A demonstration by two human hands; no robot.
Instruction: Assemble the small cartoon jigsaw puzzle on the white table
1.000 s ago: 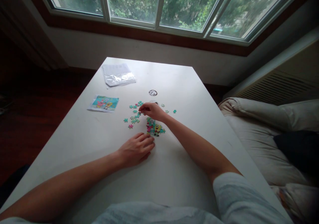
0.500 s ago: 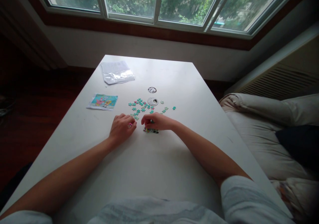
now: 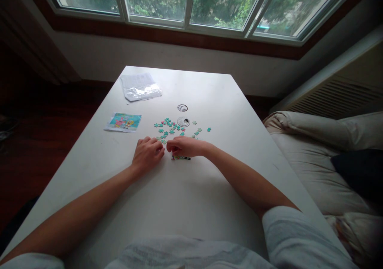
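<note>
My left hand [image 3: 148,153] rests on the white table [image 3: 167,205] with its fingers curled round a small pink puzzle piece, of which barely any shows now. Just to its right, my right hand [image 3: 186,146] is bent downward with thumb and fingers drawn together; whatever they pinch is hidden. Beneath the right hand lies a partly joined strip of puzzle [image 3: 181,158], dark and multicoloured, mostly covered by the palm. Beyond both hands, several loose teal puzzle pieces [image 3: 172,131] are scattered, a few of them with pink.
A picture sheet with cartoon figures [image 3: 125,122] lies on the left. Behind it is a clear plastic bag with paper [image 3: 140,87]. Two round marks or discs [image 3: 183,121] sit past the pieces. A beige sofa [image 3: 302,161] borders the table's right side.
My right hand has shifted slightly left, closer to my left hand, and its fingers have closed more. The pink piece in my left hand is now more hidden.
</note>
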